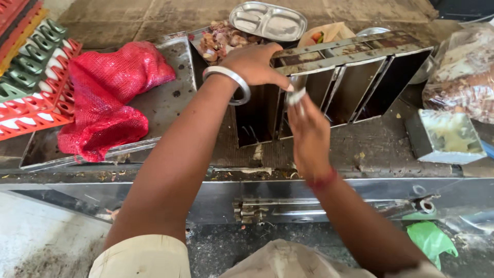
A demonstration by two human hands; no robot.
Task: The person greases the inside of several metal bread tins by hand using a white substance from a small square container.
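A long steel rack with several open compartments [355, 77] lies tipped on its side on a dirty metal counter [370, 149]. My left hand [254, 64], with a silver bangle [229, 82] on the wrist, grips the rack's top edge at its left end. My right hand [307, 131], with a red thread at the wrist, pinches a small pale object [296, 96] right at the mouth of the leftmost compartments; what that object is cannot be made out.
A red mesh sack [105, 95] lies on a steel tray at the left, next to red and green plastic crates [33, 77]. Behind the rack sit a tray of chopped pieces [221, 41] and a steel plate [267, 20]. A small open box [445, 135] and plastic bags [460, 72] are at the right.
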